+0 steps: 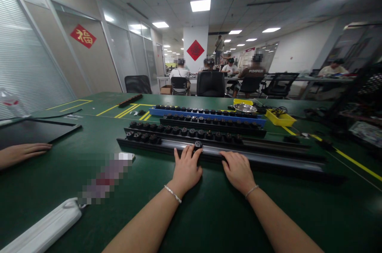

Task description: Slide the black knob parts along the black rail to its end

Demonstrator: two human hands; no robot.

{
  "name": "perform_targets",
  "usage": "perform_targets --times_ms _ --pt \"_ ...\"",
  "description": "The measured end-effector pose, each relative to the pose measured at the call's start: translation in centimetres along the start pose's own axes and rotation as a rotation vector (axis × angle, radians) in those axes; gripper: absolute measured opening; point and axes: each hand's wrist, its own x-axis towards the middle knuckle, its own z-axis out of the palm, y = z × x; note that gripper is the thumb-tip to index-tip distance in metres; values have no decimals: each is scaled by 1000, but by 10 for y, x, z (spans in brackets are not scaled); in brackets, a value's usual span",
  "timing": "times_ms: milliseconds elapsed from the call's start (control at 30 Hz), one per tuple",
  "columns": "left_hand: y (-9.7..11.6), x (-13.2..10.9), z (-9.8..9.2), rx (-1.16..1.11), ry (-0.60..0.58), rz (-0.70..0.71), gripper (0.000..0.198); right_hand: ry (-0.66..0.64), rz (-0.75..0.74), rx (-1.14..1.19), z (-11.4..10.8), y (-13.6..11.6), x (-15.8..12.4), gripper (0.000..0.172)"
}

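The left hand's fingers [188, 154] are spread and bent over the near edge of the front rail [268, 157], with the index beside the lone socket [198, 145]; whether they grip it I cannot tell. The right hand [239, 170] has its fingers bent onto the same edge farther along, unclenched, though a pinch cannot be made out. To work well here, it seems best to steady the rail with the right hand and guide the socket lightly and squarely with the left, pressing evenly so it does not tilt. The socket is small, black and rounded; it sits in the channel, well apart from four similar sockets [145, 137] at the rail's left end. The rail itself is long and dark, with a shiny channel, and lies on the green surface [209, 213]. Behind it, a blue rail [185, 114] bears another row.
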Motion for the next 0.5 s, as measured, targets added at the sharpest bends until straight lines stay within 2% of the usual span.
perform_targets --times_ms 300,500 --pt "-3 0 4 -86 28 10 58 -7 1 1 -1 0 0 32" --pt "-1 1 8 -116 106 -27 59 2 -2 -5 -1 0 0 32"
